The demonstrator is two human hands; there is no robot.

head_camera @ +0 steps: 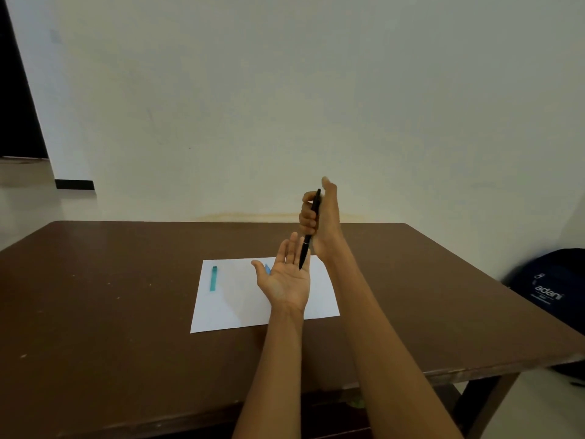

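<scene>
My right hand [319, 218] is raised above the table and grips a black pen [309, 231], tip pointing down. The pen's tip touches or hovers just over the palm of my left hand [286, 275], which is held flat, palm up, fingers straight. Beneath both hands a white sheet of paper [234, 299] lies on the brown table [110, 296]. A teal pen cap or marker [214, 278] rests on the sheet's left part. A small blue object [268, 268] peeks out behind my left thumb, mostly hidden.
The table's right edge runs diagonally toward a dark blue bag [550, 289] on the floor by the wall. A pale wall stands directly behind the table. A dark doorway [15, 90] opens at the far left.
</scene>
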